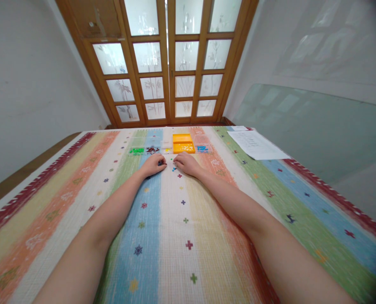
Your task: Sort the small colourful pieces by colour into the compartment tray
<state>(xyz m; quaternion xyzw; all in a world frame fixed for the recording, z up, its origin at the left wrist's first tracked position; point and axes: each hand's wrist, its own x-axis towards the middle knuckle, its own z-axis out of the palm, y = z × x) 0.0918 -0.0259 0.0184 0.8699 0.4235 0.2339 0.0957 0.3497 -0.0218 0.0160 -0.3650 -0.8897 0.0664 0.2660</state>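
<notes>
My left hand (154, 164) rests over the tablecloth with its fingers curled in. A small dark bit shows at its fingertips, too small to name. Just across from it, my right hand (187, 164) has its fingers bent and pressed together; whatever they hold is hidden. Small blue pieces (174, 169) lie on the cloth by the right fingertips. Beyond the hands stands a row of small containers: green pieces (137, 150), dark brown-red pieces (152, 150), a few yellow pieces (167, 150), an orange box (182, 138) with whitish pieces, and blue beads or similar pieces (202, 148).
A striped, patterned tablecloth (172, 236) covers the table. White printed sheets (254, 143) lie at the far right. Behind the table are wood-framed glass doors (169, 59), and a pale glass panel (302, 122) leans along the right wall.
</notes>
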